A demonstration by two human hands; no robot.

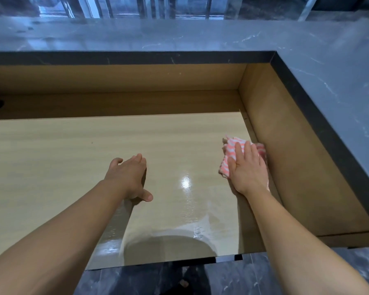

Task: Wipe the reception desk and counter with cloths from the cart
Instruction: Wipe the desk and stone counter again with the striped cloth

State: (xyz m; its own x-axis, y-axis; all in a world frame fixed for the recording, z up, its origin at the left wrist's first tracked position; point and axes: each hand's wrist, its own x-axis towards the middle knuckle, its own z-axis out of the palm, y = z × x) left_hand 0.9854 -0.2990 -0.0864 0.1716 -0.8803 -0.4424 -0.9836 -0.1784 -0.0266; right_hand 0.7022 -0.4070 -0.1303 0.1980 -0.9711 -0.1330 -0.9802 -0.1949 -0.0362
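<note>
Now the right hand (248,169) presses flat, straight fingers onto the pink striped cloth (232,155) beside the desk (73,158) side wall (290,158), left hand (128,177) resting open.

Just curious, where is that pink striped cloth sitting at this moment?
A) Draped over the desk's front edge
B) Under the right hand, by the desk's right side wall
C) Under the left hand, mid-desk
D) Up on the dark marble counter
B: the right hand presses flat on the pink striped cloth right beside the wooden side wall, while the left hand rests bare on the desk.
</note>
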